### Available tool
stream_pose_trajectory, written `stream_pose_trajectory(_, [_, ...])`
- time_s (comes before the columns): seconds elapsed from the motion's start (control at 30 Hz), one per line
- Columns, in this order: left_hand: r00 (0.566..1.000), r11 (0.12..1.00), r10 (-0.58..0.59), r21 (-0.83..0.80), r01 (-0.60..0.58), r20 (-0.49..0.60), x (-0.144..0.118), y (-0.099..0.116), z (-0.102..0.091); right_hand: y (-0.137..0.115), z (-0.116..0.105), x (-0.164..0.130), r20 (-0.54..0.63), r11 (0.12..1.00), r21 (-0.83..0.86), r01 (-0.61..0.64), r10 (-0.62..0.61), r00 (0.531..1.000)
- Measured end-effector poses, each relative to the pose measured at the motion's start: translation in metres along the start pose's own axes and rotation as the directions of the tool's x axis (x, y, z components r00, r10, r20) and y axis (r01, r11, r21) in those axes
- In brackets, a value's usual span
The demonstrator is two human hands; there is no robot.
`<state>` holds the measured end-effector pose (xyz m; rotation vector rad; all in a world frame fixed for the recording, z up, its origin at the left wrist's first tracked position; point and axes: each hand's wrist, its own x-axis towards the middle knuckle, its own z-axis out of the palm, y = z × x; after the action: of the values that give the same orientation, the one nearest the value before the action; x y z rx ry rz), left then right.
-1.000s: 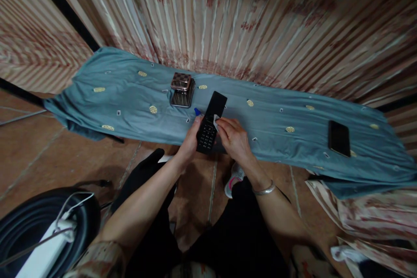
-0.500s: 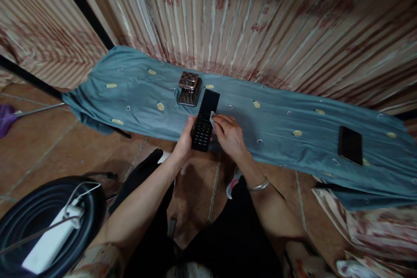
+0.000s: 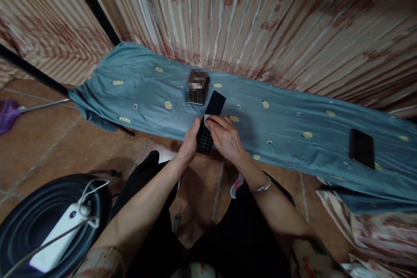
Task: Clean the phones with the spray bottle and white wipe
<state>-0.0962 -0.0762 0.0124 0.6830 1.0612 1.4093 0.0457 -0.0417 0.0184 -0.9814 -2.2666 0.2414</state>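
One open flip phone [image 3: 204, 144] has its near half gripped along the left edge by the left hand [image 3: 189, 142]; the right hand [image 3: 228, 140], closer to its middle, pinches a white wipe [image 3: 206, 119] there; its long axis leads away, leaning right, over blue-green cloth [image 3: 283, 124].

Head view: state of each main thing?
Flip phone: open, held by left hand
White scrap: pinched in right hand, over flip phone
Black smartphone: flat, dark
Pixelated item: cannot tell
Blue cloth: spread, wrinkled
Curtain: hanging in folds
Black hose: coiled
White power strip: lying on black hose
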Motion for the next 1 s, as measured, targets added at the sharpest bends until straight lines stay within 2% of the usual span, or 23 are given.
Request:
stream_pose_trajectory(0.13, [0.999, 1.000, -0.008, 0.004, 0.008, -0.036, 0.003, -0.005, -0.004, -0.007, 0.002, 0.009, 0.011, 1.000, -0.007, 0.031, -0.030, 0.999])
stream_pose_trajectory(0.3, [1.000, 0.999, 0.003, -0.049, -0.002, 0.014, 0.006, 0.006, -0.001, 0.001, 0.002, 0.011, 0.019, 1.000, -0.016, 0.016, -0.016, 1.000])
stream_pose_trajectory(0.5, [0.994, 0.988, -0.098, -0.113, 0.103, 0.052, 0.011, 0.020, 0.005, 0.019, 0.001, 0.006, -0.029, 0.999, -0.046, -0.014, 0.013, 0.999])
stream_pose_trajectory(0.67, [0.988, 0.976, -0.148, -0.153, 0.153, 0.044, 0.014, 0.024, 0.007, 0.021, 0.003, 0.006, -0.092, 0.998, -0.049, -0.030, 0.025, 0.995])
stream_pose_trajectory(0.8, [0.990, 0.977, -0.134, -0.160, 0.139, 0.041, 0.015, 0.024, 0.007, 0.017, 0.005, 0.006, -0.070, 0.999, -0.030, -0.029, 0.027, 0.997])
stream_pose_trajectory(1.0, [0.993, 0.973, -0.114, -0.205, 0.105, -0.036, 0.017, 0.024, 0.003, 0.008, 0.005, 0.003, -0.025, 1.000, -0.021, -0.001, 0.000, 1.000])
